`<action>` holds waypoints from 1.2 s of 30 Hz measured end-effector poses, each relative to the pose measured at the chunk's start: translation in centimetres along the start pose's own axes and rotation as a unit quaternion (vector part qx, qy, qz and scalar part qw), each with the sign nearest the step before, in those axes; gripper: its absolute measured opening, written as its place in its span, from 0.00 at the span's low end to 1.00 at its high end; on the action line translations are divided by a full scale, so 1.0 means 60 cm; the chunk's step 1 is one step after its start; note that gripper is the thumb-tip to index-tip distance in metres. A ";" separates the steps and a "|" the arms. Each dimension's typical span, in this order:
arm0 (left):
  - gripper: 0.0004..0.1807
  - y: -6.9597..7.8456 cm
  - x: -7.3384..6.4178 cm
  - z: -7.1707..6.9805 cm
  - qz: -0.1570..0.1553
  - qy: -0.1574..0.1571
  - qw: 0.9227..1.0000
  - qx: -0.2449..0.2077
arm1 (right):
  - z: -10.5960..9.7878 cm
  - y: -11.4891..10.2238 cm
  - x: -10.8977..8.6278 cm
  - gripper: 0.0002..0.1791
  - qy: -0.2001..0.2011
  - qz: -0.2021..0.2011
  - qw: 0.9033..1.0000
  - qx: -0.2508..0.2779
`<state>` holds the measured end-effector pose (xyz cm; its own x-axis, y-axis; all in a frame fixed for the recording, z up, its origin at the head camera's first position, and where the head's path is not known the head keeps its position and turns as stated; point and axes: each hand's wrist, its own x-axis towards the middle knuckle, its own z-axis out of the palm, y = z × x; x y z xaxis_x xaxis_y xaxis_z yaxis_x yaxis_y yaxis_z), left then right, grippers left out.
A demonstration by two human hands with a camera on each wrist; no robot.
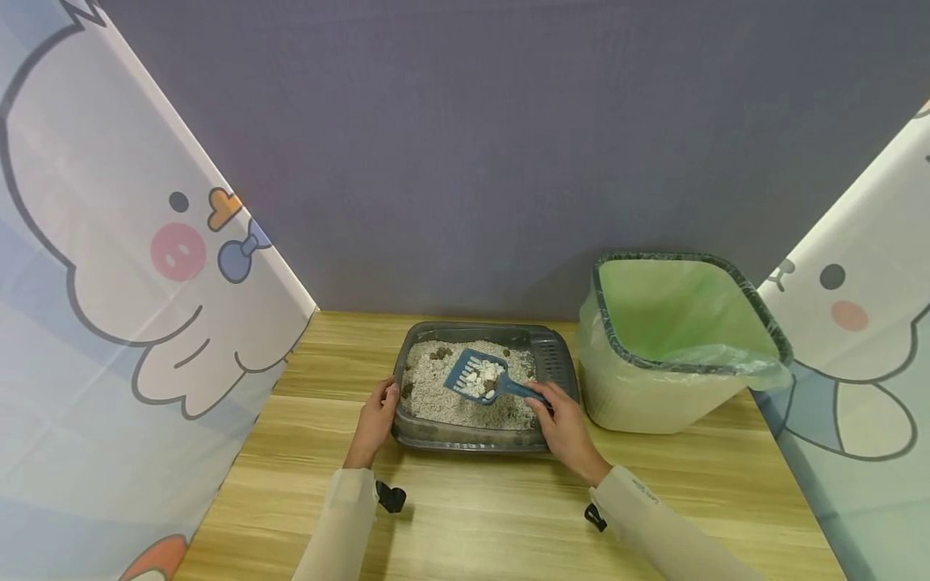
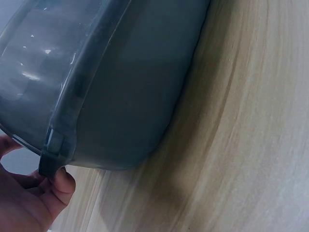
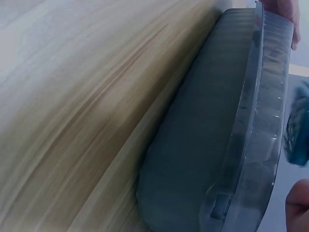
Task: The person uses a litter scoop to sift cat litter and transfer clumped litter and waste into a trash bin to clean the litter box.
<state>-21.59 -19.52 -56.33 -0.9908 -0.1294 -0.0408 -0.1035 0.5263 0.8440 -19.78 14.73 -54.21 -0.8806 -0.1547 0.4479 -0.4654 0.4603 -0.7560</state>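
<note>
A grey plastic litter tray [image 1: 472, 443] holds pale litter [image 1: 439, 401] with several dark brown clumps [image 1: 440, 353] in it. My left hand [image 1: 375, 420] grips the tray's rim at its left side; in the left wrist view, the thumb and fingers [image 2: 63, 186] close round the lip near a corner. My right hand [image 1: 568, 432] holds a blue slotted litter scoop [image 1: 517, 390] by its handle, above the litter. White lumps and a brown clump [image 1: 490, 386] lie in the scoop. In the right wrist view the scoop [image 3: 298, 130] is blurred and partly out of frame.
To the right of the tray stands a pale bin [image 1: 639, 399] lined with a translucent green bag, its dark rim above tray height. Both rest on a wood-grain table [image 1: 465, 516]. A grey back wall [image 1: 436, 161] and printed side panels [image 1: 116, 242] enclose the table.
</note>
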 end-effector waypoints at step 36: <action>0.29 -0.004 0.002 0.002 0.008 0.010 1.000 0.008 | 0.016 0.014 -0.009 0.13 0.012 0.018 1.000 0.002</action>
<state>-21.69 -19.55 -56.57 -0.9903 -0.1378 -0.0155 -0.0885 0.5419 0.8358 -19.76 14.37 -55.54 -0.8945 -0.1169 0.4316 -0.4338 0.4611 -0.7741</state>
